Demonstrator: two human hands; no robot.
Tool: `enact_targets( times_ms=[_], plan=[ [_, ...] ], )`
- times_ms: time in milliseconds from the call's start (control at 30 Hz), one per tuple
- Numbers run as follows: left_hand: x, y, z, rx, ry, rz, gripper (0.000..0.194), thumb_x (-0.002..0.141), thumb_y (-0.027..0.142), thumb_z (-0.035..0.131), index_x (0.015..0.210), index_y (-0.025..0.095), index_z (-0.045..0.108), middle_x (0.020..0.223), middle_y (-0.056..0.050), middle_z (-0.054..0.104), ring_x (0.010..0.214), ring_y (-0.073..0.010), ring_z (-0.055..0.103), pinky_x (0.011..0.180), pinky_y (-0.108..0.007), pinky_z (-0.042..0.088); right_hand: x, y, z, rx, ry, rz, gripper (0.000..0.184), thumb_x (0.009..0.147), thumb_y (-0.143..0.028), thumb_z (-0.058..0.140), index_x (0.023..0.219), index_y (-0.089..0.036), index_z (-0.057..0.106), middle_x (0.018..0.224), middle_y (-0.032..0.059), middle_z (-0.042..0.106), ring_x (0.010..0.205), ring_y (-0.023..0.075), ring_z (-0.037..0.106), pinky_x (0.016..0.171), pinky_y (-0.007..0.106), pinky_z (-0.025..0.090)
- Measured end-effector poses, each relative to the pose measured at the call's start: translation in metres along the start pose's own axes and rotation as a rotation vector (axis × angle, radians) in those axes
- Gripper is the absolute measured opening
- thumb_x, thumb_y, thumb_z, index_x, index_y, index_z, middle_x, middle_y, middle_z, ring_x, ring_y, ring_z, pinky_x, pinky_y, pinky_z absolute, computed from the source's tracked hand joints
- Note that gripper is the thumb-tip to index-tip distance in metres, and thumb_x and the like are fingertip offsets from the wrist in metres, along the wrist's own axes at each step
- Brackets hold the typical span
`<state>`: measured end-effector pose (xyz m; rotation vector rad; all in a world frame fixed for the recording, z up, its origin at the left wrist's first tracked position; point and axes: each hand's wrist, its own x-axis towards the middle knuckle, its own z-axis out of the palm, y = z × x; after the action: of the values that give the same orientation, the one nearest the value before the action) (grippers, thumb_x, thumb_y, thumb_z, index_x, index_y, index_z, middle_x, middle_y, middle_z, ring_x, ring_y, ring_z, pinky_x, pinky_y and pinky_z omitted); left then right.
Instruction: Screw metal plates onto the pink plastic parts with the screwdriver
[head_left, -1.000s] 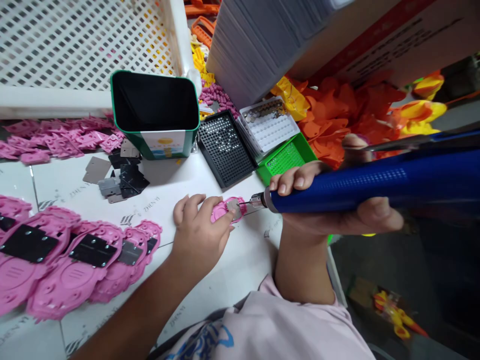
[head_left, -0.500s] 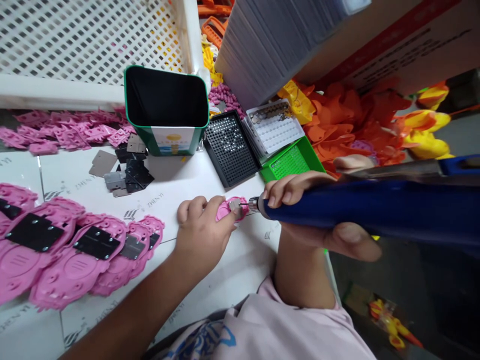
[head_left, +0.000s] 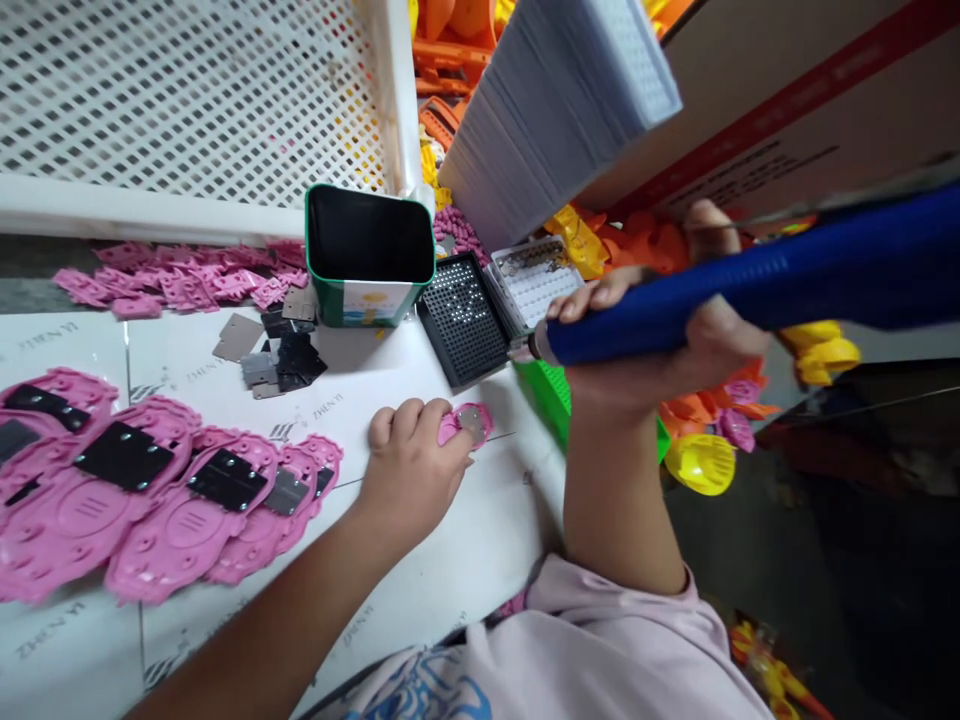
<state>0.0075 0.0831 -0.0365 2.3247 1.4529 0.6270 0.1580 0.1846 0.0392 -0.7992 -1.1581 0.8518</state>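
Note:
On the white tabletop (head_left: 420, 600), my left hand (head_left: 416, 470) grips a small pink plastic part (head_left: 450, 428) that has a metal plate (head_left: 471, 420) on it. My right hand (head_left: 660, 350) is wrapped round a blue electric screwdriver (head_left: 712, 300). The screwdriver's tip is at the right edge of a black perforated tray (head_left: 465, 320) holding small silver screws; whether it touches a screw I cannot tell. A green tray (head_left: 544, 395) lies partly behind my right wrist. Left of my hands, pink shells (head_left: 161, 520) with black and grey plates screwed on lie overlapping.
A green-rimmed bin (head_left: 371, 290) stands behind loose metal plates (head_left: 289, 360). Pink parts (head_left: 180, 275) lie along a white lattice crate (head_left: 187, 215). A white tray (head_left: 536, 285), a grey stack of sheets (head_left: 555, 120) and a cardboard box (head_left: 810, 120) are at the back right.
My right hand has lifted the screwdriver off the pink part and swung its tip up and back to the black tray. My left hand still holds the part. The view has shifted slightly.

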Motion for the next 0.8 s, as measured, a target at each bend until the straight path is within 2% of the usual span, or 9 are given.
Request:
enact_targets(
  times_ms=[133, 233, 367, 500, 600, 800],
  plan=[
    [-0.002, -0.002, 0.002, -0.019, 0.022, 0.002, 0.02, 0.074, 0.03, 0.075, 0.092, 0.028, 0.067, 0.106, -0.005, 0.064, 0.094, -0.0264, 0.049, 0.079, -0.041, 0.029, 0.027, 0.018, 0.006, -0.071, 0.12, -0.032, 0.018, 0.07, -0.04, 0.047, 0.076, -0.026, 0.056, 0.052, -0.0049, 0.048, 0.044, 0.0107, 0.052, 0.045, 0.023, 0.043],
    [-0.003, -0.001, 0.002, -0.027, 0.027, 0.002, 0.02, 0.074, 0.029, 0.075, 0.093, 0.028, 0.067, 0.106, -0.005, 0.064, 0.095, -0.0261, 0.049, 0.079, -0.04, 0.029, 0.035, 0.028, 0.01, -0.094, 0.185, -0.032, 0.021, 0.068, -0.043, 0.046, 0.063, -0.024, 0.052, 0.05, -0.0045, 0.047, 0.041, 0.0103, 0.05, 0.042, 0.024, 0.042],
    [-0.002, 0.0, 0.002, -0.03, 0.032, -0.005, 0.022, 0.074, 0.028, 0.075, 0.094, 0.028, 0.067, 0.105, -0.005, 0.064, 0.095, -0.0258, 0.049, 0.079, -0.04, 0.029, 0.032, 0.032, 0.016, -0.079, 0.161, -0.023, 0.025, 0.069, -0.044, 0.046, 0.056, -0.022, 0.047, 0.051, -0.0044, 0.048, 0.042, 0.0094, 0.051, 0.043, 0.023, 0.043],
    [-0.002, -0.001, 0.001, -0.036, 0.027, -0.011, 0.022, 0.074, 0.027, 0.075, 0.094, 0.028, 0.067, 0.105, -0.004, 0.064, 0.095, -0.0258, 0.049, 0.079, -0.04, 0.029, 0.027, 0.037, 0.017, -0.056, 0.135, -0.005, 0.02, 0.07, -0.043, 0.046, 0.072, -0.024, 0.05, 0.053, -0.0057, 0.049, 0.044, 0.0097, 0.053, 0.046, 0.024, 0.045],
    [-0.003, -0.001, 0.001, -0.042, 0.025, -0.01, 0.022, 0.074, 0.028, 0.075, 0.094, 0.029, 0.067, 0.105, -0.004, 0.064, 0.095, -0.0256, 0.049, 0.078, -0.04, 0.029, 0.025, 0.041, 0.015, -0.06, 0.123, 0.025, 0.026, 0.072, -0.043, 0.045, 0.09, -0.026, 0.05, 0.056, -0.0065, 0.049, 0.046, 0.0113, 0.053, 0.047, 0.026, 0.046],
    [-0.002, -0.001, 0.001, -0.05, 0.031, -0.006, 0.02, 0.075, 0.027, 0.074, 0.094, 0.028, 0.068, 0.105, -0.005, 0.063, 0.095, -0.0251, 0.049, 0.079, -0.04, 0.03, 0.025, 0.041, 0.014, -0.062, 0.097, 0.044, 0.026, 0.071, -0.045, 0.047, 0.092, -0.03, 0.05, 0.056, -0.0064, 0.047, 0.046, 0.0133, 0.052, 0.048, 0.028, 0.044]
  ],
)
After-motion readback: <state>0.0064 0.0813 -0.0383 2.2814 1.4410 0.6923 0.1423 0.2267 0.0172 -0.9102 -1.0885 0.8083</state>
